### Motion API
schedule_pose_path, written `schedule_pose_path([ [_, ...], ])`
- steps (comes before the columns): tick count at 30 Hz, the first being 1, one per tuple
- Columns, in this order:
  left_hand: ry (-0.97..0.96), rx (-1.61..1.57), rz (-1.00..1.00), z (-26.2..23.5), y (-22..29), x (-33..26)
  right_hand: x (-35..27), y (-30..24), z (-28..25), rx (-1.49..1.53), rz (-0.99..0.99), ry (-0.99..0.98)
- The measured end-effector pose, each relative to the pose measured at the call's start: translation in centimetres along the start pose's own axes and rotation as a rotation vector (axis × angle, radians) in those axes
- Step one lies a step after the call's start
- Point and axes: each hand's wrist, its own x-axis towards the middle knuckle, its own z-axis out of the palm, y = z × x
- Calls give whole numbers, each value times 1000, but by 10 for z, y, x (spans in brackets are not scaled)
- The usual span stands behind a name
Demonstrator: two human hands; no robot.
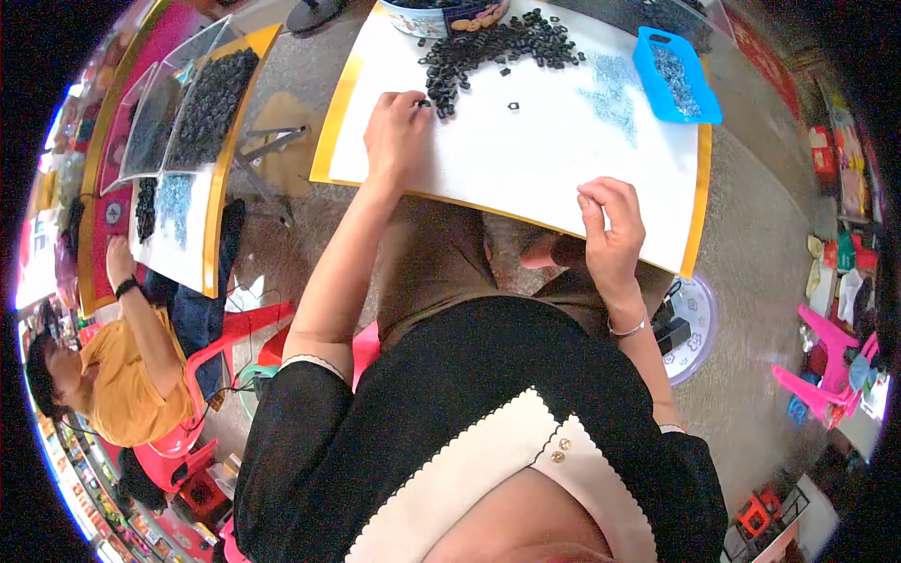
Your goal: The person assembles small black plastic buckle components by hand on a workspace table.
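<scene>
A black top with a white scalloped panel (488,450) fills the bottom of the view, and both bare forearms rise from it toward a white counter (544,159) edged in yellow. The right hand (612,235) rests at the near edge of the counter, fingers curled loosely inward, a thin bracelet (627,328) on the wrist; whether it grips anything I cannot tell. The left hand (399,131) lies farther in, knuckles up, fingertips pinched at the near end of a heap of small black parts (497,52), touching the lowest pieces. One loose black part (513,106) sits alone just right of that hand. A patch of tiny pale blue pieces (610,89) is spread between the heap and a blue tray (657,98) at the counter's far right corner. A round tin (441,19) stands at the far edge, touching the heap. To the left, a person in a yellow shirt (122,375) reaches up to a second counter (178,244).
</scene>
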Motion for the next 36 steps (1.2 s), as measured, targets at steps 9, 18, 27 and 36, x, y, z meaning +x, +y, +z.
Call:
schedule_pose_path([
  [9, -548, -1493, -710, -21, 74, -55, 8, -9, 18, 142, 62, -62],
  [18, -637, -1709, -817, -12, 91, -72, 19, -31, 31, 342, 150, -141],
  [27, -688, -1762, -772, -1, 90, -80, 13, -23, 32, 258, 120, -136],
  [36, -635, -1572, -848, -3, 85, -84, -5, 24, -13, -176, 130, 65],
])
